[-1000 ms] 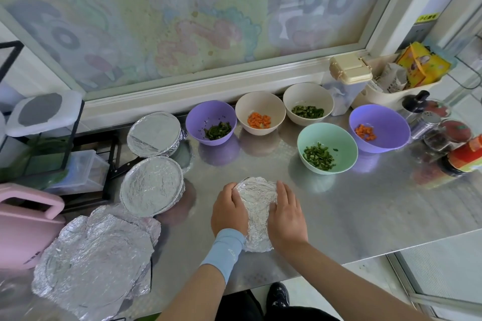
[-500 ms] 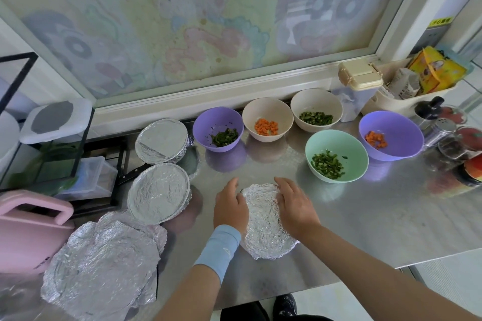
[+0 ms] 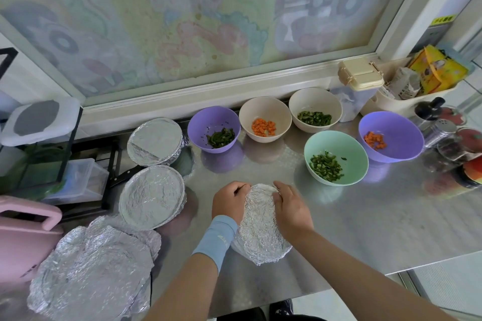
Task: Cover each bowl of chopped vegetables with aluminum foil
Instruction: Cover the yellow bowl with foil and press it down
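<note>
At the near edge of the counter, directly in front of me, my left hand and right hand flank the foil-capped bowl.

Left hand: fingers curled down over the far left of the rim, gripping foil against it. Right hand: fingers bent over the far right of the rim, palm lying along that side. Both are on the foil; neither is free. The bowl sits on the counter between them, its crinkled cap exposed in the gap between my palms. Its contents are hidden.

Step in hand, by my assessment: crimping the foil down around this bowl's rim. The near edge of the sheet flares out unevenly, so I judge the seal unfinished there. The next move calls for working both hands round toward the near side, pressing lightly so the thin foil does not tear, then setting the bowl aside.

To my left stand a nearer covered bowl and a farther covered bowl, both apparently finished. Closer to me on that side lies the stack of loose foil sheets, within reach for the next cover.

Outstanding, well apart from my hands:
- Along the window ledge: the small purple bowl of greens, the carrot bowl and the beige bowl of greens.
- To my right: the mint bowl and the large purple bowl.

All five are open. I judge the task under half complete.
</note>
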A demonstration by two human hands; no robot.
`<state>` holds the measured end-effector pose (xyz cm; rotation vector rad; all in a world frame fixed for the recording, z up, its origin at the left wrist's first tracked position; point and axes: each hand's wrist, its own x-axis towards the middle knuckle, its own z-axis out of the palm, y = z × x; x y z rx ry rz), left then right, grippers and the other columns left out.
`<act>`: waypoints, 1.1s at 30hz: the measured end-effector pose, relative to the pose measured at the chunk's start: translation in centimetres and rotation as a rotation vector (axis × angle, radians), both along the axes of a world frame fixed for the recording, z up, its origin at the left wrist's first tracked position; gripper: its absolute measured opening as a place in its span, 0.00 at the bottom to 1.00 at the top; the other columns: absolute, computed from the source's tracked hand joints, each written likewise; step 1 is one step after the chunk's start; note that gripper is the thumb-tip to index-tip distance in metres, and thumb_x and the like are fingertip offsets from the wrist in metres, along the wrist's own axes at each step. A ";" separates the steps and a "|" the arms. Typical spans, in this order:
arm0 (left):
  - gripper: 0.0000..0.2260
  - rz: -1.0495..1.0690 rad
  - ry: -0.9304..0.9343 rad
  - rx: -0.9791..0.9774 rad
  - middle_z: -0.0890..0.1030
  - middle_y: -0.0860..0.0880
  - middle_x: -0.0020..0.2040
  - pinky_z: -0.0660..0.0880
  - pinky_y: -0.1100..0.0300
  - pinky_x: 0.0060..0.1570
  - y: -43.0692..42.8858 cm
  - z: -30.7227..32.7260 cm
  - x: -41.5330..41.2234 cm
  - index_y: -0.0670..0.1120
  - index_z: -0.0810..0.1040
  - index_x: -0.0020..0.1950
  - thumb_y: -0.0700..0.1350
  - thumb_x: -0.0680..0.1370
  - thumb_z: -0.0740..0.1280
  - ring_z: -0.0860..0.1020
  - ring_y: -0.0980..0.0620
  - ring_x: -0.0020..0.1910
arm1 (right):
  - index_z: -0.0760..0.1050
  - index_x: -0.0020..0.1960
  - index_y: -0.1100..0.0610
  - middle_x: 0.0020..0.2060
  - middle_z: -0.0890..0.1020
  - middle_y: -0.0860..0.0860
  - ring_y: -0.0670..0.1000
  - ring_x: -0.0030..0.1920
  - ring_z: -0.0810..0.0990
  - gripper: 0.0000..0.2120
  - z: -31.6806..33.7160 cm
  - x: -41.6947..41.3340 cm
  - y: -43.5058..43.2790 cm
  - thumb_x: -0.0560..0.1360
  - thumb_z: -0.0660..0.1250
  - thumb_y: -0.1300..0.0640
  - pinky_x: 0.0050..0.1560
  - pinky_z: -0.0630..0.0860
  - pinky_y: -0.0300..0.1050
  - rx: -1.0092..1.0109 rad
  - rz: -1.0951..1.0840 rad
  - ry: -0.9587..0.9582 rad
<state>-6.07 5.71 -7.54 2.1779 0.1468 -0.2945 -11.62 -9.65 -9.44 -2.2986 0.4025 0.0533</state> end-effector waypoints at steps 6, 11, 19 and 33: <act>0.07 0.127 0.055 0.026 0.80 0.54 0.40 0.69 0.63 0.37 -0.3 0.2 -0.9 0.50 0.78 0.45 0.45 0.80 0.62 0.77 0.52 0.42 | 0.77 0.60 0.51 0.57 0.78 0.49 0.54 0.56 0.76 0.15 0.1 0.0 -0.4 0.77 0.59 0.50 0.57 0.72 0.53 -0.304 -0.043 -0.205; 0.12 -0.085 -0.278 0.108 0.82 0.55 0.55 0.71 0.62 0.58 -0.5 -0.6 -0.7 0.49 0.81 0.59 0.40 0.80 0.62 0.75 0.56 0.56 | 0.82 0.55 0.50 0.49 0.82 0.45 0.53 0.48 0.77 0.11 0.2 0.0 -0.7 0.77 0.63 0.53 0.48 0.74 0.50 -0.297 -0.006 -0.282; 0.08 -0.352 -0.336 0.095 0.84 0.55 0.51 0.76 0.59 0.54 -0.7 -1.7 1.1 0.50 0.84 0.56 0.47 0.79 0.68 0.79 0.57 0.51 | 0.83 0.55 0.50 0.50 0.84 0.43 0.46 0.50 0.81 0.08 0.2 0.9 0.1 0.78 0.68 0.54 0.50 0.76 0.42 0.011 -0.103 -0.149; 0.06 -0.318 0.004 -0.069 0.85 0.61 0.48 0.74 0.70 0.52 -0.5 -1.4 2.4 0.55 0.86 0.52 0.50 0.77 0.70 0.80 0.67 0.48 | 0.84 0.44 0.41 0.37 0.84 0.36 0.38 0.41 0.81 0.02 1.9 2.4 -1.0 0.74 0.73 0.49 0.42 0.75 0.31 0.396 -0.180 0.110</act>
